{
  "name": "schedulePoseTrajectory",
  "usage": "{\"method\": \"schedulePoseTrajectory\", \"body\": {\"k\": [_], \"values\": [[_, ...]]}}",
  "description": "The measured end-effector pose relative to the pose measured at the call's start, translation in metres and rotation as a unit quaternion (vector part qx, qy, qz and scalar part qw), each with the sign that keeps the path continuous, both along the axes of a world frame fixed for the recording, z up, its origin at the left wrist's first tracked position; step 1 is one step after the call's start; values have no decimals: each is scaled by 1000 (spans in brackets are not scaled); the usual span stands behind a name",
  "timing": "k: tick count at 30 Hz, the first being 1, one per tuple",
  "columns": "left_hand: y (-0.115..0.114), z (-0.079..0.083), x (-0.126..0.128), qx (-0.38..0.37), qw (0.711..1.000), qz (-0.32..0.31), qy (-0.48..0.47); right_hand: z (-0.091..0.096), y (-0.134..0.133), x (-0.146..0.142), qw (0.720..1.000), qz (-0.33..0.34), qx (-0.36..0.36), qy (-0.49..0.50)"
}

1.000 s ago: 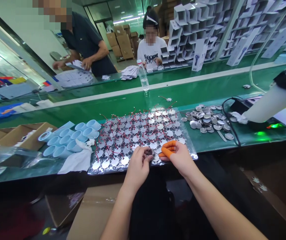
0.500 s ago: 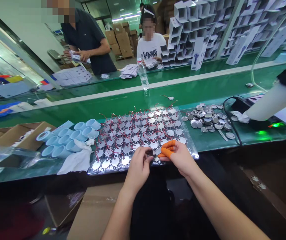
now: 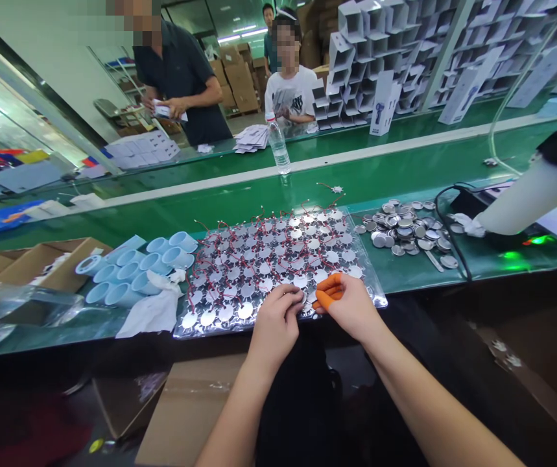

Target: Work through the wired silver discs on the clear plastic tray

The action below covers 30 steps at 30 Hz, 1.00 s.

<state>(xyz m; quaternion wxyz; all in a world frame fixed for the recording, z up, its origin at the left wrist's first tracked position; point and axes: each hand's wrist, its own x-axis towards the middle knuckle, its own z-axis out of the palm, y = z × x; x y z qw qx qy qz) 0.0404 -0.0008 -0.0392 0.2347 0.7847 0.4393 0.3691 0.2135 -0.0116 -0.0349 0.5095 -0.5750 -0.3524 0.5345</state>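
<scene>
Both hands work close together over the front edge of a clear plastic-covered tray (image 3: 375, 299), which bears rows of round, star-edged metal pieces (image 3: 246, 311) with red wires. My left hand (image 3: 277, 319) is closed, thumb and fingers pinched at a small round metal disc (image 3: 303, 298), partly hidden by the fingertips. My right hand (image 3: 349, 303) wears orange finger covers (image 3: 327, 293). Its fingers are curled together just right of the disc, and what they grip is too small to make out.
Right of the tray lies a pile of loose metal discs (image 3: 404, 227), near a black cable (image 3: 458, 250) and a white cylindrical arm (image 3: 526, 185). Light-blue cups (image 3: 122, 292) and a white cloth (image 3: 149, 314) stand left. A water bottle (image 3: 278, 146) is behind; two co-workers face me.
My left hand has shifted slightly right, its fingertips closer to my right hand's. Across the bench, the seated person's hands have come together and another person shows behind.
</scene>
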Motion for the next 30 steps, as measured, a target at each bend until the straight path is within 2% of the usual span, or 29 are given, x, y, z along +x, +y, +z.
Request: {"method": "schedulePoseTrajectory", "body": {"k": [6,8,10,13,16,18,19,21,23,25,28,30], "values": [[1,7,1,-27,999,1,19,2,0,0,1000,7,-1,-7],[4,8,-2,-83,996,30,-18,2,0,0,1000,7,-2,-6],[7,8,-6,-157,980,60,-110,3,0,2,1000,7,-4,-2],[11,14,-13,-245,919,86,-296,5,1,8,1000,5,-4,22],[9,28,-14,-324,823,67,-461,11,1,15,998,-24,10,58],[5,39,-8,-375,757,28,-533,17,1,18,995,-51,34,84],[2,45,-3,-395,734,10,-553,20,0,19,992,-62,51,97],[-2,52,9,-409,715,-8,-566,26,-3,21,986,-69,91,123],[-5,53,20,-398,730,-5,-555,31,-7,20,980,-53,127,144],[-7,49,28,-370,764,3,-529,33,-12,19,976,-33,144,158],[-10,38,33,-311,837,12,-449,32,-16,16,977,-28,139,156],[-11,34,34,-258,892,30,-371,30,-16,17,979,-56,133,147]]}}
